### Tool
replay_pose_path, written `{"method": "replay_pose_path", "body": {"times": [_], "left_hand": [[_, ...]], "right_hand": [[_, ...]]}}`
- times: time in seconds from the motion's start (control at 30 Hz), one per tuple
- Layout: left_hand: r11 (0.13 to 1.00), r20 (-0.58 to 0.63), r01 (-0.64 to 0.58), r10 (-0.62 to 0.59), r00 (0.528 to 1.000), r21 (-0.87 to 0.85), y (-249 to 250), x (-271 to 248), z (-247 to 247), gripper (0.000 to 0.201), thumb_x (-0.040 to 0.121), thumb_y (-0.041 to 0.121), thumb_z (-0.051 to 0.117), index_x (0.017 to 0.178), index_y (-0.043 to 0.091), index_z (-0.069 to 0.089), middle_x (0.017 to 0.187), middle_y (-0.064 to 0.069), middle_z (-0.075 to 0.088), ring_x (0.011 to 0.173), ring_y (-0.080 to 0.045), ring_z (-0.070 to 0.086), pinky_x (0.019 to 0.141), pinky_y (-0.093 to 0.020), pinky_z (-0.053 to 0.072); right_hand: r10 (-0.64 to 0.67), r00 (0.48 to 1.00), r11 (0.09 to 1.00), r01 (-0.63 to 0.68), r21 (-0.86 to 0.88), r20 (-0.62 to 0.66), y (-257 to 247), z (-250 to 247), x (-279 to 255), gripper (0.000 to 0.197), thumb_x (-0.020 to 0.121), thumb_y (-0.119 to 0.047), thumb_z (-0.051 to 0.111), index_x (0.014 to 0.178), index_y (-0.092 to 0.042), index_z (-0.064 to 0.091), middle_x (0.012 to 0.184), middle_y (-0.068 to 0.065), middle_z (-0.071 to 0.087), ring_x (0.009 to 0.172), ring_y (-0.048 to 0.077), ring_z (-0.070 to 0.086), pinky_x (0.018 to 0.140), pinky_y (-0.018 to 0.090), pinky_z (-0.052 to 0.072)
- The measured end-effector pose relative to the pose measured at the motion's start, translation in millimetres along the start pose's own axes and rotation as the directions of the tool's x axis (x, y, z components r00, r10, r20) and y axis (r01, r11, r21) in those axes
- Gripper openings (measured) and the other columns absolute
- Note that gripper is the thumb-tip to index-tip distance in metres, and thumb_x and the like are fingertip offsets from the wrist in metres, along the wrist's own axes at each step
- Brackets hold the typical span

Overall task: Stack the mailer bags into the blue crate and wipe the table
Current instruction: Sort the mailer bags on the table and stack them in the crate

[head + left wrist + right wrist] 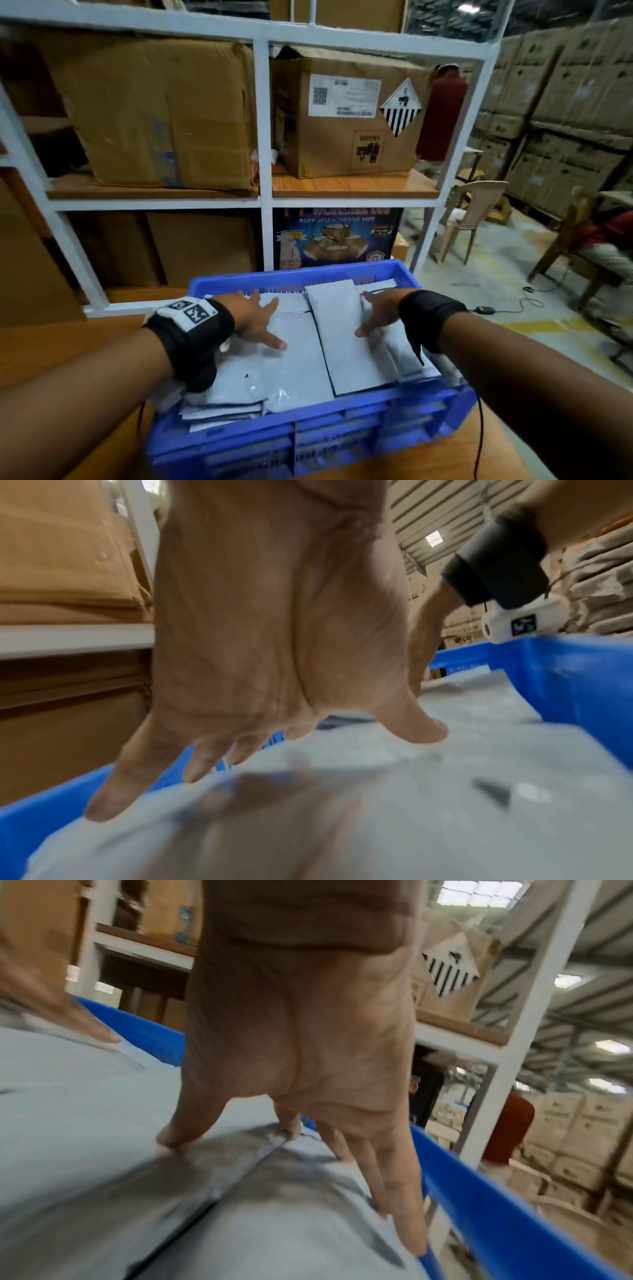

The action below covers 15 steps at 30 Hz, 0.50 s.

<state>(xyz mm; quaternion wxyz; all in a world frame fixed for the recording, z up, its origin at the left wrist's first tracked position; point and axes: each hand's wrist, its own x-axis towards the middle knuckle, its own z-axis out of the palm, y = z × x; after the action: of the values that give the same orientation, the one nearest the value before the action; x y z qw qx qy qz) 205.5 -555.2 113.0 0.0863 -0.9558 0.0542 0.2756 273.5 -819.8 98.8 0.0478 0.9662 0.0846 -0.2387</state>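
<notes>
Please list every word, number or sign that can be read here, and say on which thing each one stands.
"BOPP SELF ADHESIVE TAPE": printed tape box; the big word above is cut off.
"6": striped diamond hazard label on the cardboard box.
White shipping label: QR code, text too small.
Brown stamp: upside down, unclear.
Wristband marker: pattern only.
</notes>
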Motion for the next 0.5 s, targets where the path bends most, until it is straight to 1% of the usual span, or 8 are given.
{"method": "replay_pose_path", "body": {"times": [0.03,0.1,0.17,0.2,0.27,0.33,0.43,0.5], "left_hand": [[1.0,-0.038,0.002,-0.002,0.999,-0.023,0,-9,-10,0.104,0.082,0.08,0.042,0.153,0.032,-0.016,0.162,-0.011,-0.017,0.149,-0.041,-0.003,0.119,-0.055,0.011],[0.994,-0.158,-0.01,-0.008,0.987,-0.108,0,-33,-30,0.09,0.092,0.069,0.038,0.154,0.031,-0.015,0.162,-0.01,-0.017,0.149,-0.04,-0.009,0.118,-0.059,0.009],[0.981,-0.31,-0.033,-0.028,0.95,-0.192,1,-62,-43,0.083,0.096,0.063,0.036,0.154,0.031,-0.013,0.163,-0.007,-0.018,0.149,-0.036,-0.011,0.115,-0.061,0.009],[0.974,-0.385,-0.045,-0.045,0.922,-0.223,2,-76,-43,0.081,0.096,0.063,0.036,0.155,0.032,-0.011,0.163,-0.006,-0.016,0.15,-0.034,-0.01,0.115,-0.061,0.009],[0.959,-0.516,-0.063,-0.092,0.852,-0.275,6,-104,-31,0.083,0.092,0.067,0.036,0.156,0.032,-0.004,0.164,-0.006,-0.009,0.15,-0.032,-0.006,0.118,-0.059,0.012],[0.934,-0.608,-0.09,-0.151,0.779,-0.347,11,-130,-4,0.087,0.086,0.072,0.035,0.156,0.031,0.006,0.164,-0.007,0.0,0.15,-0.031,0.0,0.119,-0.054,0.015],[0.894,-0.708,-0.113,-0.261,0.656,-0.434,15,-165,58,0.088,0.085,0.079,0.031,0.156,0.029,0.017,0.164,-0.007,0.009,0.15,-0.028,0.005,0.121,-0.047,0.014],[0.868,-0.73,-0.132,-0.31,0.608,-0.478,13,-181,107,0.085,0.085,0.077,0.03,0.154,0.027,0.024,0.163,-0.006,0.013,0.15,-0.026,0.007,0.121,-0.044,0.014]], "right_hand": [[-0.018,0.999,1.0,0.017,-0.006,-0.035,1,-10,-7,0.102,0.074,-0.068,0.07,0.153,-0.022,0.025,0.155,0.003,0.037,0.141,0.024,0.036,0.115,0.037,0.028],[-0.053,0.993,0.998,0.05,-0.03,-0.107,1,-30,-21,0.103,0.077,-0.07,0.065,0.155,-0.023,0.016,0.159,0.009,0.028,0.144,0.03,0.03,0.116,0.042,0.028],[-0.119,0.972,0.993,0.116,-0.026,-0.202,-3,-49,-43,0.102,0.078,-0.07,0.063,0.155,-0.031,0.009,0.159,0.017,0.022,0.141,0.037,0.033,0.113,0.05,0.032],[-0.175,0.947,0.983,0.183,0.005,-0.268,-5,-54,-55,0.101,0.078,-0.069,0.063,0.155,-0.034,0.008,0.16,0.017,0.02,0.14,0.038,0.035,0.112,0.051,0.034],[-0.263,0.866,0.942,0.325,0.081,-0.426,-13,-53,-82,0.097,0.082,-0.067,0.061,0.156,-0.034,0.008,0.163,0.012,0.013,0.141,0.037,0.033,0.113,0.049,0.035],[-0.303,0.765,0.867,0.469,0.17,-0.568,-26,-35,-110,0.093,0.084,-0.062,0.062,0.156,-0.033,0.009,0.164,0.008,0.009,0.145,0.034,0.027,0.114,0.048,0.032],[-0.312,0.613,0.697,0.667,0.264,-0.726,-57,15,-145,0.088,0.087,-0.053,0.065,0.156,-0.033,0.012,0.164,0.002,0.01,0.149,0.023,0.016,0.117,0.04,0.024],[-0.302,0.528,0.572,0.767,0.292,-0.794,-84,53,-160,0.084,0.089,-0.048,0.065,0.155,-0.03,0.017,0.163,0.001,0.014,0.15,0.017,0.014,0.117,0.032,0.022]]}}
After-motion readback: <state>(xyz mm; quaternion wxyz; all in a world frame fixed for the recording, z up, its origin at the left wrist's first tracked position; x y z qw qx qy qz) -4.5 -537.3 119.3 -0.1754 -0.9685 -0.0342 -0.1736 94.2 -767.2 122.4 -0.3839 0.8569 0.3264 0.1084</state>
